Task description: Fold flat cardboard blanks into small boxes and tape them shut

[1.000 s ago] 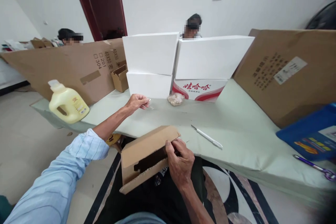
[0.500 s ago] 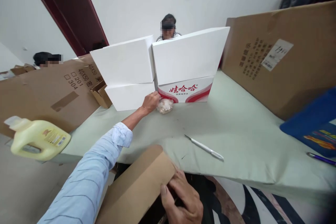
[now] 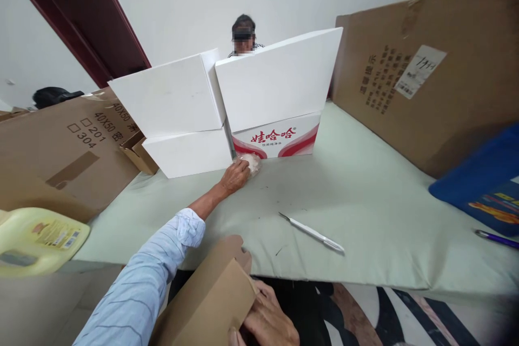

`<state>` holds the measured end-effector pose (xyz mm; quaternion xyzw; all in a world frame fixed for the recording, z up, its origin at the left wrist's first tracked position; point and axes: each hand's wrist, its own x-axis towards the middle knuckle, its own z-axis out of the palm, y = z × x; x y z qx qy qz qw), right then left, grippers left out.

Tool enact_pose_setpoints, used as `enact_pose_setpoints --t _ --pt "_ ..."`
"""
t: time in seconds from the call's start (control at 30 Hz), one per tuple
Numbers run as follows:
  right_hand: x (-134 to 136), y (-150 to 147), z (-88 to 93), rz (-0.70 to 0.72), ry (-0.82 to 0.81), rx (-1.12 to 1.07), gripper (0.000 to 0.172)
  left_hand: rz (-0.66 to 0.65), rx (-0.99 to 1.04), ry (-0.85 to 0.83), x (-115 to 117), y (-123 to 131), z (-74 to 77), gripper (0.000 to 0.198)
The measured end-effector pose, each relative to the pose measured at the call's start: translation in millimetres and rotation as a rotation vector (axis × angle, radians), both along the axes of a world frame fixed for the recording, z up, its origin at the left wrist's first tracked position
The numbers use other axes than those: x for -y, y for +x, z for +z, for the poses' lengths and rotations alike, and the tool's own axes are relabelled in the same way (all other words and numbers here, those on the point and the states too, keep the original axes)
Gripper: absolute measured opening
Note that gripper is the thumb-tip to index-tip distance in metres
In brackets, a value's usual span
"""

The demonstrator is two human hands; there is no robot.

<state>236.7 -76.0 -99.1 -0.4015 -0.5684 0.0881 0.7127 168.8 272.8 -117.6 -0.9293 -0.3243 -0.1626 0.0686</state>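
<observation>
My left hand (image 3: 235,176) reaches across the table, its fingers closed at a small clear plastic bag (image 3: 253,162) with whitish contents too small to make out. The bag lies at the foot of the white boxes, beside a box with red lettering (image 3: 279,138). My right hand (image 3: 271,314) grips the edge of a brown cardboard box (image 3: 211,303) held low in front of me, at the table's near edge. Part of that hand is hidden behind the cardboard. Between me and the boxes lies a white-handled craft knife (image 3: 314,234).
White boxes (image 3: 279,84) stand stacked at the middle. Large brown cartons flank them, one left (image 3: 52,146) and one right (image 3: 466,65). A yellow jug (image 3: 48,227) is at the left edge; a blue container (image 3: 478,184) and a purple pen (image 3: 497,238) are right. Another person (image 3: 243,38) sits behind.
My left hand has moved onto the plastic bag, partly covering it. The cardboard box has turned a little in my right hand. The whole view has shifted slightly.
</observation>
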Motion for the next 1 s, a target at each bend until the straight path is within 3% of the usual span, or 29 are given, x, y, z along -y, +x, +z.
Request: enact_pose_setpoints --t 0.1,0.3,0.4,0.57,0.77,1.0 --pt "-1 -4 -3.9 -0.001 -0.006 -0.008 0.020 -0.006 0.076 -0.032 -4 -1 -2.1 0.016" --pt "0 -6 -5.5 0.029 -0.027 -0.006 0.016 0.110 0.253 -0.117 -23 3 -2.5 0.020" --pt "1 -2 -5.7 0.046 -0.023 0.014 0.015 0.148 0.259 -0.147 -26 4 -2.1 0.035" --pt "0 11 0.4 0.130 0.028 0.168 0.021 0.222 0.204 -0.179 -20 6 2.4 0.040" --pt "1 7 18.4 0.085 0.004 0.188 0.016 0.204 0.131 -0.226 -5 3 21.6 0.029" --pt "3 -4 18.8 0.066 -0.062 0.177 0.024 0.088 0.112 -0.281 24 -8 58.2 0.034"
